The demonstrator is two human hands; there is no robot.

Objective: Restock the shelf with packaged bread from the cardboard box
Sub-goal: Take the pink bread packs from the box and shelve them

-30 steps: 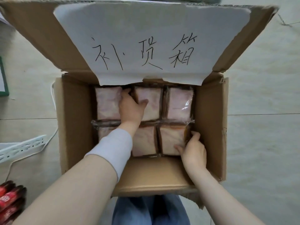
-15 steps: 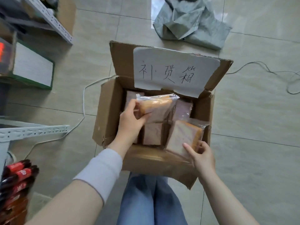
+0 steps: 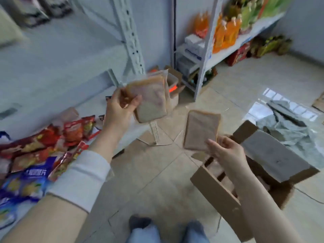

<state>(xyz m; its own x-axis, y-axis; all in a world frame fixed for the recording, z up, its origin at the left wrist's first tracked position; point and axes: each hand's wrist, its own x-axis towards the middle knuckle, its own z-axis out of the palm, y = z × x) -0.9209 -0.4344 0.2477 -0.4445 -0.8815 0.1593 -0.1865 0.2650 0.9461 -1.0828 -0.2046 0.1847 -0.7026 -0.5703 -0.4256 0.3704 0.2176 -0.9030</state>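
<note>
My left hand (image 3: 121, 109) grips a clear-wrapped pack of sliced bread (image 3: 150, 100) by its left edge, held up in front of the white shelf (image 3: 52, 71) on the left. A second bread pack (image 3: 201, 130) stands upright in my right hand (image 3: 226, 151), pinched at its lower right corner. The cardboard box (image 3: 219, 193) sits on the floor at the lower right, beneath my right forearm, its paper-covered flap (image 3: 273, 155) tilted open. What lies inside the box is mostly hidden.
Red and blue snack bags (image 3: 35, 155) lie on the low shelf board at the left. A white upright post (image 3: 129, 37) stands behind the bread. A second rack (image 3: 226, 32) with orange drink bottles is at the back right. A grey bag (image 3: 289, 123) lies on the tiled floor.
Both hands lifted a bread pack each out of the box. My view swung left from the box toward the shelf, and the box now sits at the lower right.
</note>
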